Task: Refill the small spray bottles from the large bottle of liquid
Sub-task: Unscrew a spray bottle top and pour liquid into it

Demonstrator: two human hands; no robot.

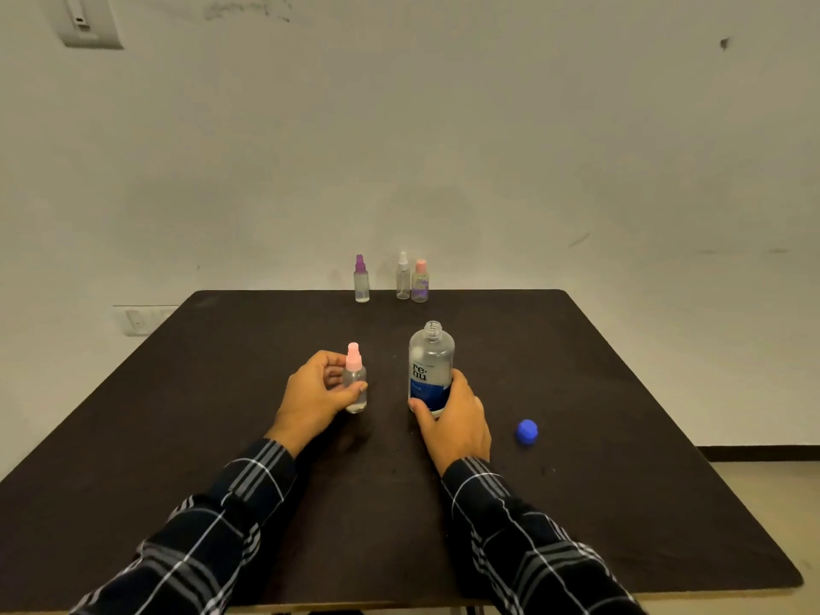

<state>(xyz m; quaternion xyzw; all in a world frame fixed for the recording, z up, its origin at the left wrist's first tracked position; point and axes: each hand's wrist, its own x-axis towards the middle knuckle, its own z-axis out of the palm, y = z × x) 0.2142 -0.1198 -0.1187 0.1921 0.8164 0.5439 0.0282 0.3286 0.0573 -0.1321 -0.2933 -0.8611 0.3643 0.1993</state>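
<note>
- Your left hand (317, 392) curls around the pink-capped spray bottle (355, 383), thumb across its front.
- Your right hand (452, 415) wraps the lower part of the large bottle (431, 366).
- Both bottles stand upright on the dark table (621, 437), the large one's open neck pointing up.
- Its blue cap (527, 432) lies to the right of your right hand, apart from it.
- Three small bottles (403, 279) stand at the far edge.

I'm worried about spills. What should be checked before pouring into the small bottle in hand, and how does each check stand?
1. Cap off the large bottle: ok; the blue cap lies on the table.
2. The right hand grips the large bottle: ok.
3. The left hand holds the pink-topped spray bottle: ok.
4. Its spray top removed: not ok, still on.
5. Liquid level in the large bottle: cannot tell.
</note>
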